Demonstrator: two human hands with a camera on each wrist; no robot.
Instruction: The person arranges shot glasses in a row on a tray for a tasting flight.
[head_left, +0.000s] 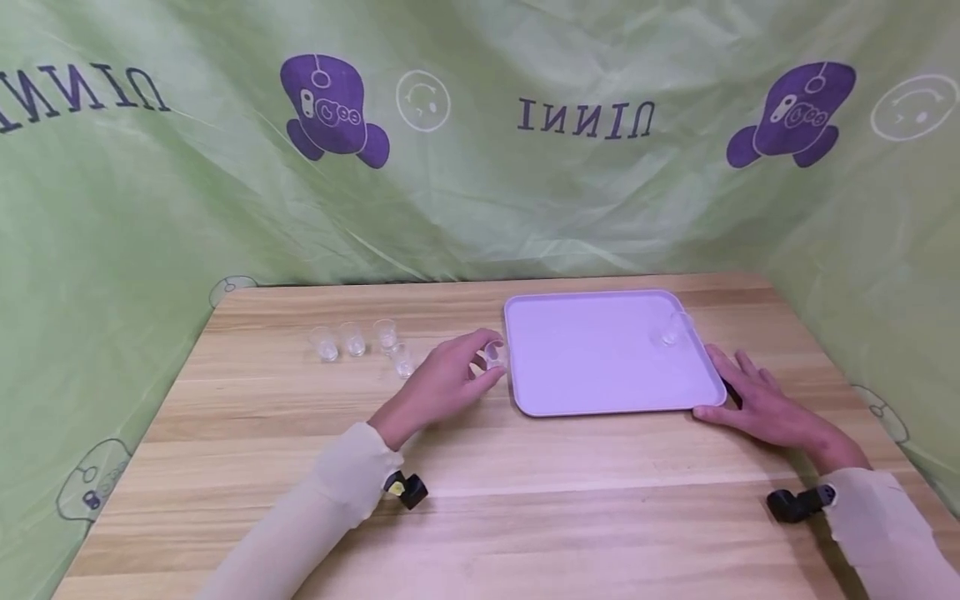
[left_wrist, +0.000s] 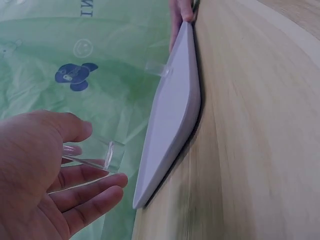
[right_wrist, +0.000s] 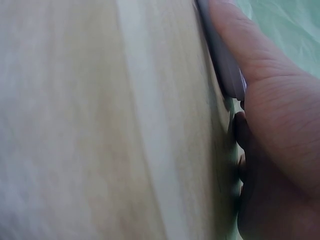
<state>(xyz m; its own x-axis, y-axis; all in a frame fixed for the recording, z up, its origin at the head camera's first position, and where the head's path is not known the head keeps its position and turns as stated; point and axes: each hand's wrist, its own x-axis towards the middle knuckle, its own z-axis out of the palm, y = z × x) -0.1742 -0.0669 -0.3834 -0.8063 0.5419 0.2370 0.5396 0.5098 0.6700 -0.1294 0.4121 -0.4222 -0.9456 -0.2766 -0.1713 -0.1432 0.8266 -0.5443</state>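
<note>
My left hand (head_left: pixel 450 375) grips a small clear cup (left_wrist: pixel 114 156) between thumb and fingers, just off the left edge of a light purple tray (head_left: pixel 585 358). In the left wrist view the cup lies tilted on its side within the grasp, and its far end points toward the tray. At the tray's front right corner rests my right hand (head_left: pixel 765 412), its thumb along the front edge and its other fingers spread by the right side. Another clear cup (head_left: pixel 671 333) stands on the tray near its right edge.
Several more clear cups, among them one at the far left (head_left: pixel 326 346), stand close together on the wooden table (head_left: pixel 525 500) left of my left hand. A green printed cloth (head_left: pixel 480 200) hangs behind the table and along both sides.
</note>
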